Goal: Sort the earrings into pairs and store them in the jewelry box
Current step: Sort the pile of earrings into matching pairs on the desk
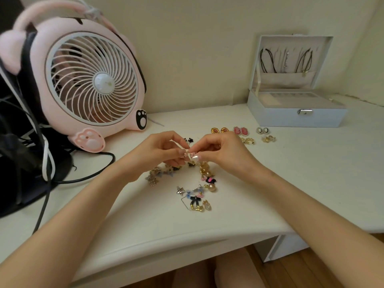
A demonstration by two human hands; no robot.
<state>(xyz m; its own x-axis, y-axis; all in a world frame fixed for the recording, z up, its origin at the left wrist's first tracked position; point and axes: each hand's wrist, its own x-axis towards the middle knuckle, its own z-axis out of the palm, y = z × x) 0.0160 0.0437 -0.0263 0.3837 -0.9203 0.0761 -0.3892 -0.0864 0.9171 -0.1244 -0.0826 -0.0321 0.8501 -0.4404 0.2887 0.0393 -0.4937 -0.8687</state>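
**Pink earring [192, 154], no twin yet**

Left hand [164, 150] and right hand [221, 149] fingers pinch it above the loose pile [196, 197] on the bench [145, 217]. Pairing step, I reckon. Next: find its match, then the open jewelry box [295, 116].

I've got a white flat-topped desk [301, 183] w/ a round pink plastic fan [91, 80] at left, open white jewelry box [295, 115] back-right, paired earrings [241, 130] near its front, mixed loose earring heap [195, 196] mid-desk.

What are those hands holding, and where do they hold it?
A small pink earring, pinched between the fingers of the left hand and right hand; which part is too small to tell.
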